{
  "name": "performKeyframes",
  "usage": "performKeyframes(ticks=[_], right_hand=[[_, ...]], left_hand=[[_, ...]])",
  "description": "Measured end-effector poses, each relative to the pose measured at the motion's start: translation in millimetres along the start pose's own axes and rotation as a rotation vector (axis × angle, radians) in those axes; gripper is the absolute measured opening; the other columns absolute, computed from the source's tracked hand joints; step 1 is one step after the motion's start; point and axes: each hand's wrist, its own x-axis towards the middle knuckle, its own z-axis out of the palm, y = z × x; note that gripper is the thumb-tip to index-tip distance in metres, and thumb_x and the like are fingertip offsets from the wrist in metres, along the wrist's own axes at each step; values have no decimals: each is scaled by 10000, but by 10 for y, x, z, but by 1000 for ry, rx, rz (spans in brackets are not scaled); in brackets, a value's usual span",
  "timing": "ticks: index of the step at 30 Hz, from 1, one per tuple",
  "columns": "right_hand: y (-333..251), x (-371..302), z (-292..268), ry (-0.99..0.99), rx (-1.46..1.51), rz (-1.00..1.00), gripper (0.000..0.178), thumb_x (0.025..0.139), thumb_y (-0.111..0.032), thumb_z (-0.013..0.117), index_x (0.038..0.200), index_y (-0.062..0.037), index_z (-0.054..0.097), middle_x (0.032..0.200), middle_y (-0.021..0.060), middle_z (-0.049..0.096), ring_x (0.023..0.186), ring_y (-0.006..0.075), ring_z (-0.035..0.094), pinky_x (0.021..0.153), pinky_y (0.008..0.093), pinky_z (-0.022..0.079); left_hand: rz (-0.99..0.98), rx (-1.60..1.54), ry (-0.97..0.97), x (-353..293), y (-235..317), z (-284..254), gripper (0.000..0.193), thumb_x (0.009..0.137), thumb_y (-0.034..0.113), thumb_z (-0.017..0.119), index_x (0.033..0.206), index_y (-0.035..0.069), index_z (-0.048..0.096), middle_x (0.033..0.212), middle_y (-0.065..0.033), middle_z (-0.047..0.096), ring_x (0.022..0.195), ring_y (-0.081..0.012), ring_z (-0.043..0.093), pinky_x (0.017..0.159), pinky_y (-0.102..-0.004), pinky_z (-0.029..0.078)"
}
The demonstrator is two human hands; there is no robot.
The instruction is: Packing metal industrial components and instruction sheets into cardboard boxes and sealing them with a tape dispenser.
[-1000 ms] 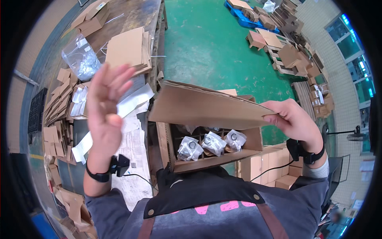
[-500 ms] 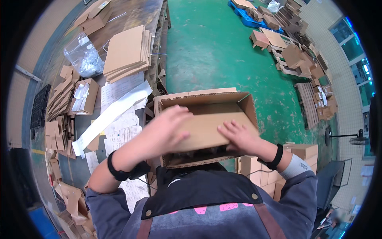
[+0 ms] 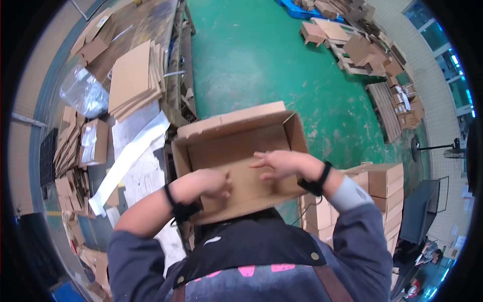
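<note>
In front of me is an open cardboard box (image 3: 229,120), its top edge tilted slightly across the view. A flat brown cardboard sheet (image 3: 246,189) lies low inside it, and whatever is beneath is hidden. My left hand (image 3: 212,184) reaches over the box's near left side, fingers loosely bent downward above the sheet and holding nothing visible. On the other side, my right hand (image 3: 279,165) is over the sheet with its fingers apart. Whether the fingertips touch the cardboard cannot be made out.
Left of the box, a workbench holds stacked flat cardboard (image 3: 133,78), a clear plastic bag (image 3: 85,93), a white paper strip (image 3: 128,163) and a small open carton (image 3: 94,143). Stacked brown boxes (image 3: 385,181) stand at right. Farther off are loaded pallets (image 3: 347,55) and a fan (image 3: 415,147).
The cardboard sheet, raised and slanted before, now sits lower inside the box. My left hand has moved down toward the near side; my right hand has shifted up and left. The view has shifted.
</note>
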Motion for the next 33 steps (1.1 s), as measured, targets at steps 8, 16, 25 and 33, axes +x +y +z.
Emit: performKeyframes(ticks=[8,16,25,33], right_hand=[[1364,-945,460,912,380,290,522,1027,-338,384,1423,1,365,1453,207,388,1373,267,364,1095,433,308],[739,287,663,466,-361,117,673,883,-418,536,1415,-35,386,1509,248,255,1400,392,259,1110,629,169],[892,103,85,140,136,-59,430,888,-253,590,1246,-16,570,1317,220,535,1228,301,535,1012,473,420],[963,952,-1159,-115,594,-84,649,975,-536,415,1418,-62,424,1393,157,500,1275,264,476,1053,333,369]], left_hand=[[376,548,1048,-801,-244,637,631,913,619,430,1392,215,495,1469,-82,435,1405,-231,338,1186,-476,47],[666,328,841,900,-66,229,555,980,496,367,1489,280,321,1559,-6,282,1457,-179,198,1184,-472,95],[673,407,762,1174,74,137,503,1012,392,309,1501,279,279,1581,40,221,1454,-159,201,1193,-469,78],[714,361,875,1143,46,209,494,982,368,394,1460,242,376,1557,15,289,1433,-184,260,1186,-476,139]])
